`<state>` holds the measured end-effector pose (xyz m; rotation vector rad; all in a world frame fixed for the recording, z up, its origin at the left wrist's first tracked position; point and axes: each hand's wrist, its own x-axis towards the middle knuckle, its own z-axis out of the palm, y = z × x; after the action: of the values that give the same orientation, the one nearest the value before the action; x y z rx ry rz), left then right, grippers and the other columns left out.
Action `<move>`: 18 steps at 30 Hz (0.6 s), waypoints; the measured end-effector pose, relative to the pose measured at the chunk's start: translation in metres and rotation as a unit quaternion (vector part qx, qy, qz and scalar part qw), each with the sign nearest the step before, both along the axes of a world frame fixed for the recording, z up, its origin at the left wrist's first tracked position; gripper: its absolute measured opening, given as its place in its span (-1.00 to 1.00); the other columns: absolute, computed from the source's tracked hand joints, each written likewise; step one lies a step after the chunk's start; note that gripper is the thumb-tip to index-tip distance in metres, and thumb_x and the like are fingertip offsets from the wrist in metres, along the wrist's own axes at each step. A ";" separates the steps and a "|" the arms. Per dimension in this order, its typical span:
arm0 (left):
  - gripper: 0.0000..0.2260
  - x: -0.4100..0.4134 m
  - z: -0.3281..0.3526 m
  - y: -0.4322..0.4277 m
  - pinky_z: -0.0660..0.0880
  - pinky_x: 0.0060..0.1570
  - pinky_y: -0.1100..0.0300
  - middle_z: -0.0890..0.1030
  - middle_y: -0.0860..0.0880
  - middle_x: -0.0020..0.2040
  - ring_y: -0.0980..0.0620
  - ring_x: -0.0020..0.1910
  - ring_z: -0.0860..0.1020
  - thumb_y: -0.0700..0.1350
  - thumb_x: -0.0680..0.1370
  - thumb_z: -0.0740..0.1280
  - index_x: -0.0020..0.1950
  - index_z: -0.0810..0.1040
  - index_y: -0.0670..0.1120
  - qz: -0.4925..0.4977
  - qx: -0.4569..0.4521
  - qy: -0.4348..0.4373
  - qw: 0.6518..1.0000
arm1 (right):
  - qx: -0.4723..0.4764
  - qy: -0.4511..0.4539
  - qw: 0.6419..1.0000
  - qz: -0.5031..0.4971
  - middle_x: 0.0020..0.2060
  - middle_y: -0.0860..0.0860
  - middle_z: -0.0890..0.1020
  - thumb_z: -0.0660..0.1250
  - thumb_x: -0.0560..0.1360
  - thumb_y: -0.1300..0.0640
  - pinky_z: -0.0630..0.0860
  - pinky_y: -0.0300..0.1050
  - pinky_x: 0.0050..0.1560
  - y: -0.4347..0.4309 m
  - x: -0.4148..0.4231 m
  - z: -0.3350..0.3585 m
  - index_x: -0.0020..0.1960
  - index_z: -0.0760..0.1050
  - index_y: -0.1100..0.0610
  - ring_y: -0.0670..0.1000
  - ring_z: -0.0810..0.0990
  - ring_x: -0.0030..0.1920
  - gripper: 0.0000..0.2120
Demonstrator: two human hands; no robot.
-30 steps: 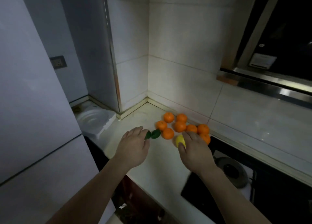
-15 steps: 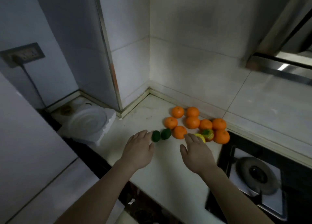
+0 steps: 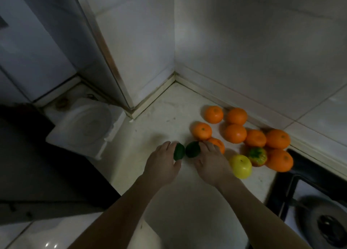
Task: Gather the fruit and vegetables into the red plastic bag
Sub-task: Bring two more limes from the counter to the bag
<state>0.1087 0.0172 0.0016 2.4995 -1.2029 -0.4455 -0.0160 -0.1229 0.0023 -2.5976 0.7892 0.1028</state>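
Gripping left green fruit in left hand, right green fruit in right hand, near counter's front edge; next, locating the unseen red bag.

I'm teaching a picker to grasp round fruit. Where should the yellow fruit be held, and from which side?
Probably from above, fingers round the widest middle of the yellow fruit: it is round, dimple up, with the right hand close on its left and a green-topped fruit crowding its far right.
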 end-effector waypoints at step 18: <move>-0.64 0.027 -0.054 -0.026 0.53 0.05 0.12 0.54 -0.01 0.16 0.01 0.08 0.53 0.02 0.54 0.34 0.31 0.44 0.00 0.027 -0.037 0.101 0.994 | -0.056 -0.009 0.997 0.053 0.22 0.08 0.51 0.28 0.52 0.12 0.39 -0.01 0.21 -0.011 0.044 -0.047 0.24 0.48 0.10 0.12 0.47 0.20 -0.70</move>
<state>0.1355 -0.0091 -0.0524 2.3531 -1.0511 -0.6125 0.0285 -0.1340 -0.0444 -2.7426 0.6680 0.0677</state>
